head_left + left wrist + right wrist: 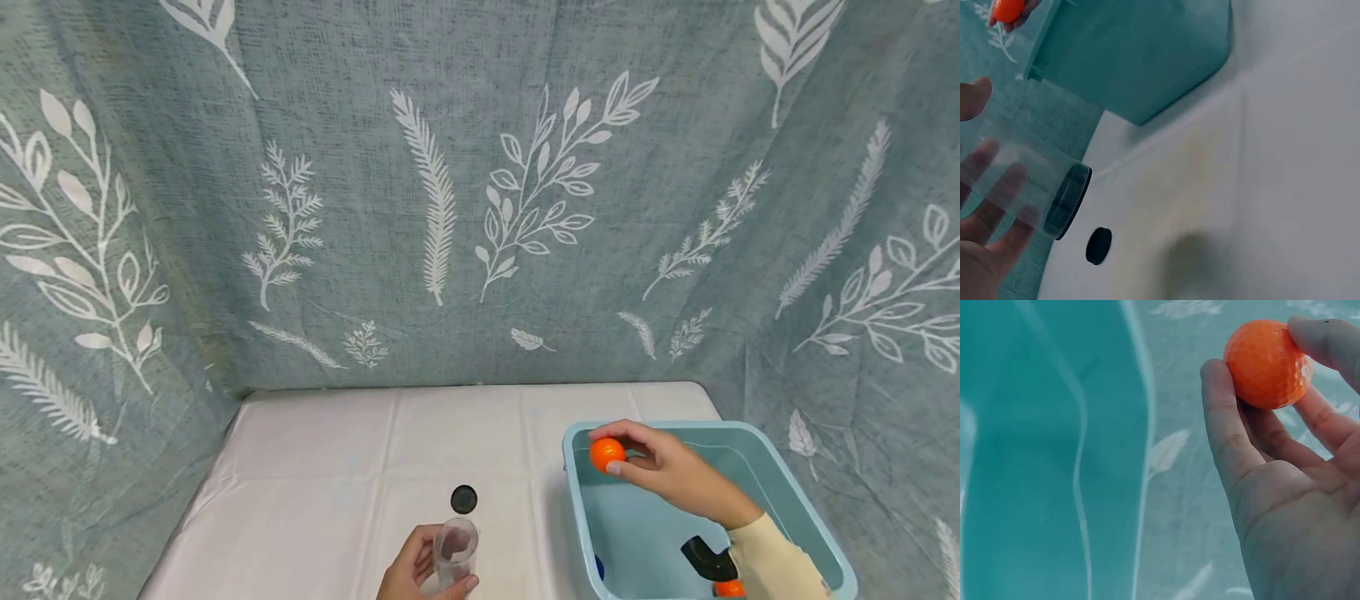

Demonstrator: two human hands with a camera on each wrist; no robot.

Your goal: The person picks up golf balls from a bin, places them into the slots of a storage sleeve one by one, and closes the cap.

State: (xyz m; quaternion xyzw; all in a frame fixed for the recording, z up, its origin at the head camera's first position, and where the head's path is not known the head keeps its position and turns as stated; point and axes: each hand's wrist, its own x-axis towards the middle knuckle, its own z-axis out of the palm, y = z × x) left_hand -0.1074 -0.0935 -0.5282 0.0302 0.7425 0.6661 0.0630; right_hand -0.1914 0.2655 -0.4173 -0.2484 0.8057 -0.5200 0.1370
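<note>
My left hand (408, 568) holds a clear plastic cylinder (456, 552), its open mouth facing up in the head view. In the left wrist view my fingers curl round the cylinder (1029, 172), which has a black base. My right hand (663, 468) pinches an orange golf ball (606, 455) above the left part of a light blue tub (637, 521). In the right wrist view the dimpled golf ball (1265, 365) sits between thumb and fingertips. A round black lid (463, 499) lies on the table just beyond the cylinder.
Inside the tub, another orange thing (727, 588) shows partly beneath the right sleeve (776, 562). A dark blue thing (599, 567) is mostly hidden by the tub's left wall. A white cloth covers the table (315, 492), and a leaf-patterned curtain (360, 208) hangs behind and at both sides.
</note>
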